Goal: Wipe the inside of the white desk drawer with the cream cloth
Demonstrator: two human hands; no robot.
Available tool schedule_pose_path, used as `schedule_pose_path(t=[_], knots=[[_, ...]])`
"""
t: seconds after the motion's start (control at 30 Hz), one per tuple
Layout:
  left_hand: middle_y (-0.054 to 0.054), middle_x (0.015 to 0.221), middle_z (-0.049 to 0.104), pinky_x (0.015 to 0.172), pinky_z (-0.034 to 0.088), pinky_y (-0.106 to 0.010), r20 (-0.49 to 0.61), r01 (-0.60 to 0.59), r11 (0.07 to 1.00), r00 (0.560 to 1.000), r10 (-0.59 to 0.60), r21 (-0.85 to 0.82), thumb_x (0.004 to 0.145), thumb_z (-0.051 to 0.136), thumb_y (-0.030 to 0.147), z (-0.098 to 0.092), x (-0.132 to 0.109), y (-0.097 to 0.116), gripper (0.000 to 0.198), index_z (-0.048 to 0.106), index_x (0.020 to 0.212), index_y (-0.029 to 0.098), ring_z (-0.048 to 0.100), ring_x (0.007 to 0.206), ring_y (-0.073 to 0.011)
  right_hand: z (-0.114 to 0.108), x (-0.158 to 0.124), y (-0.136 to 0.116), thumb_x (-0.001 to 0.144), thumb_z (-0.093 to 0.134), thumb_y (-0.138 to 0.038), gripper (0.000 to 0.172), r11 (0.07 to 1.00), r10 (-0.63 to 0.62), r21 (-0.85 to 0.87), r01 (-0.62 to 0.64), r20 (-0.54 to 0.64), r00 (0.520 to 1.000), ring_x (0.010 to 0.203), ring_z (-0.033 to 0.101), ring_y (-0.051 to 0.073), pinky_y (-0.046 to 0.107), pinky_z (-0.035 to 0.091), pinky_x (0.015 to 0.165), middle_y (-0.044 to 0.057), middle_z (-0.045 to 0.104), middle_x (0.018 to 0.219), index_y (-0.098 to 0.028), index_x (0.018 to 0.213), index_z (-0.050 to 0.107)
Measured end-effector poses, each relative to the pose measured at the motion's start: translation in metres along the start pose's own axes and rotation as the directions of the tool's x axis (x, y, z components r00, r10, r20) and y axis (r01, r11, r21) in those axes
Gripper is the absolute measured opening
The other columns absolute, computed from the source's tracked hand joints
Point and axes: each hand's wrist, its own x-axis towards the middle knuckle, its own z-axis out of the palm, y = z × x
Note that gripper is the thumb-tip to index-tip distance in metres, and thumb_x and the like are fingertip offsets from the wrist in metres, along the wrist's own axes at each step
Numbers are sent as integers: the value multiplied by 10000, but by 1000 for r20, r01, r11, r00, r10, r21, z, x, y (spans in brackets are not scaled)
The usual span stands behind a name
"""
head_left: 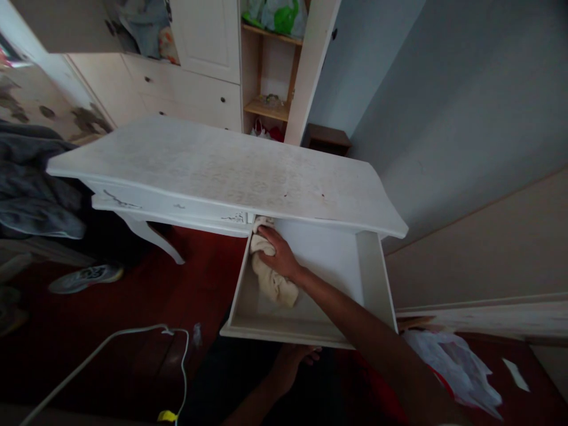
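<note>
A cream-coloured cloth lies bunched along the left inner side of a pulled-out white drawer. My right hand reaches over the drawer front and grips the upper part of this cloth, pressing it toward the back left corner; the rest trails onto the drawer floor. Below the drawer's front edge is my left hand, partly in shadow. Its fingers extend loosely to the right, with nothing visible in them. The drawer belongs to a white desk with a smudged, stained top.
Behind the desk stands a white wardrobe with open doors and bags on its shelves. A grey wall rises at right. On the red floor are a sneaker, a white cable and a plastic bag. Dark clothing is piled at left.
</note>
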Motion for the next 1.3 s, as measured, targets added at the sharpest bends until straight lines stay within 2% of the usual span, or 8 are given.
schedule_pose_path(t=[0.2, 0.37, 0.53, 0.63, 0.83, 1.0, 1.1, 1.3], knots=[[-130, 890, 754, 715, 496, -335, 19, 15, 1000, 1000, -15, 17, 625, 706, 643, 0, -3, 6, 565, 756, 822, 115, 675, 784, -234, 1, -56, -18, 776, 659, -184, 462, 985, -64, 173, 11, 306, 950, 1161, 624, 236, 383, 443, 1040, 97, 677, 1256, -186, 1237, 635], [-139, 900, 754, 720, 505, -345, 20, 17, 1000, 1000, -18, 21, 626, 723, 630, 2, -6, 12, 549, 753, 808, 113, 676, 789, -239, -8, -58, -42, 768, 664, -171, 379, 992, -85, 126, 2, 657, 749, 1107, 654, 196, 271, 449, 997, 67, 718, 1188, -181, 1144, 713], [-124, 840, 748, 696, 492, -333, -5, 31, 999, 999, -31, -14, 605, 740, 587, 3, -5, 10, 509, 749, 796, 116, 666, 763, -228, -16, -34, -68, 769, 616, -145, 391, 993, -53, -13, 113, 826, 560, 1047, 678, 211, 270, 491, 892, 58, 734, 1157, -211, 1139, 721], [-118, 840, 742, 691, 477, -326, -5, 31, 1000, 1000, -31, -6, 617, 726, 565, 3, -5, 11, 480, 746, 794, 119, 652, 747, -216, -15, -25, -84, 767, 599, -204, 348, 960, 40, -171, 222, 867, 497, 936, 710, 253, 302, 529, 719, 70, 764, 1037, -226, 1085, 737], [-124, 881, 732, 710, 474, -333, -9, 22, 999, 1000, -22, 49, 640, 689, 598, 4, -9, 16, 508, 736, 802, 119, 636, 746, -208, -3, -20, -109, 751, 631, -249, 264, 817, 130, -369, 443, 866, 482, 854, 725, 314, 382, 563, 654, 143, 770, 940, -169, 954, 779], [-118, 860, 734, 700, 466, -319, -25, 36, 999, 999, -36, 28, 618, 712, 584, 5, -9, 17, 487, 728, 774, 122, 630, 736, -202, -5, -21, -119, 760, 639, -219, 258, 784, 237, -451, 427, 853, 465, 864, 728, 335, 410, 579, 657, 170, 764, 941, -136, 960, 779], [-116, 848, 729, 690, 462, -309, -20, 33, 999, 999, -32, 9, 606, 729, 580, 5, -8, 16, 492, 727, 778, 119, 625, 730, -195, -13, -27, -117, 763, 636, -219, 255, 782, 227, -461, 419, 838, 497, 876, 724, 350, 427, 574, 672, 182, 759, 942, -121, 950, 776], [-109, 838, 728, 682, 465, -304, -9, 27, 1000, 1000, -27, -8, 593, 741, 594, 4, -6, 12, 506, 720, 771, 121, 624, 724, -190, -48, -48, -101, 725, 647, -235, 244, 797, 280, -494, 348, 812, 512, 842, 722, 304, 360, 538, 682, 150, 762, 918, -166, 919, 778]])
